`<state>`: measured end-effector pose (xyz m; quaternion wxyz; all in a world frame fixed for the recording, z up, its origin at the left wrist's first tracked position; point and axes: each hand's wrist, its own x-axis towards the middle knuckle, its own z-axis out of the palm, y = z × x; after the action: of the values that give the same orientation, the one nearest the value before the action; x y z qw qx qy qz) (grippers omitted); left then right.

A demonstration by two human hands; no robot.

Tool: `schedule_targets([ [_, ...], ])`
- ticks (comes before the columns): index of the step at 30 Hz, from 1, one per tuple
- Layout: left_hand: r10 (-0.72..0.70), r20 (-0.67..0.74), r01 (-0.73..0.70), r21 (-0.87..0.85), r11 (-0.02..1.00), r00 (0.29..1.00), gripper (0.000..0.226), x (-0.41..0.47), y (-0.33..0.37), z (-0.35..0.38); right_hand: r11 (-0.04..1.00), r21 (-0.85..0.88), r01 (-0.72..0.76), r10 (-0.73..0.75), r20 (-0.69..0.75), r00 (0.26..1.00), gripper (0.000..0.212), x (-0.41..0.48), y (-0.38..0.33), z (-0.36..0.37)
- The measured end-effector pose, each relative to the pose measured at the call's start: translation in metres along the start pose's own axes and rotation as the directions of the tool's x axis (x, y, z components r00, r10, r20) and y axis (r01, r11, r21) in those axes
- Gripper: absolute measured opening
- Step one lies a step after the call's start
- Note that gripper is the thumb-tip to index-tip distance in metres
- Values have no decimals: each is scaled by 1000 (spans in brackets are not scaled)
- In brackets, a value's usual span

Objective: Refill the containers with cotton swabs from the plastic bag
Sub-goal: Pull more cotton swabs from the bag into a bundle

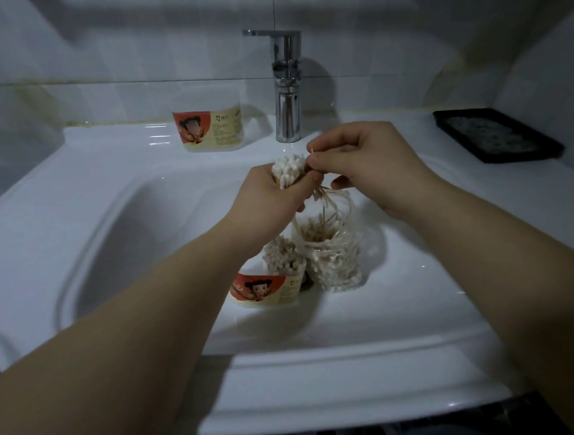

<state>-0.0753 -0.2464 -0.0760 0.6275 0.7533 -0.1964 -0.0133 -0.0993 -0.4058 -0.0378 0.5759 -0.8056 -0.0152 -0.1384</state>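
My left hand (270, 198) grips a bundle of cotton swabs (289, 170) upright above the sink basin. My right hand (363, 163) pinches a few swab sticks (312, 150) at the bundle's right side. Below them a clear plastic bag (333, 251) stands in the basin, open at the top, with loose swabs inside. Beside it on the left stands a container (267, 289) with a red and cream label, filled with swabs (281, 255). A second labelled container (208, 129) stands on the rim at the back, left of the faucet; its contents cannot be made out.
The white sink (106, 211) fills the view. A chrome faucet (286, 90) rises at the back centre. A black tray (497, 134) lies on the rim at the right. Tiled wall behind.
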Motion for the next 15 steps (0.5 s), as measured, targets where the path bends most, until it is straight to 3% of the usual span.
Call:
schedule_targets([
  [3,-21,-35,21,-4,1000,999,29,1,0,0,996,-94,-14,17,30,999,10,1,1,0],
  [6,-70,-96,64,-67,996,993,26,3,1,-2,934,-356,20,69,236,969,19,0,3,-3],
  [9,-140,-127,113,-201,973,982,16,7,1,-4,925,-375,59,97,385,918,24,-6,3,0],
  [11,-176,-107,143,-265,954,979,16,9,1,-5,926,-368,82,73,388,919,23,-8,3,3],
  [15,-223,-44,198,-319,927,974,12,9,0,-3,848,-511,138,76,375,924,27,-6,4,1],
])
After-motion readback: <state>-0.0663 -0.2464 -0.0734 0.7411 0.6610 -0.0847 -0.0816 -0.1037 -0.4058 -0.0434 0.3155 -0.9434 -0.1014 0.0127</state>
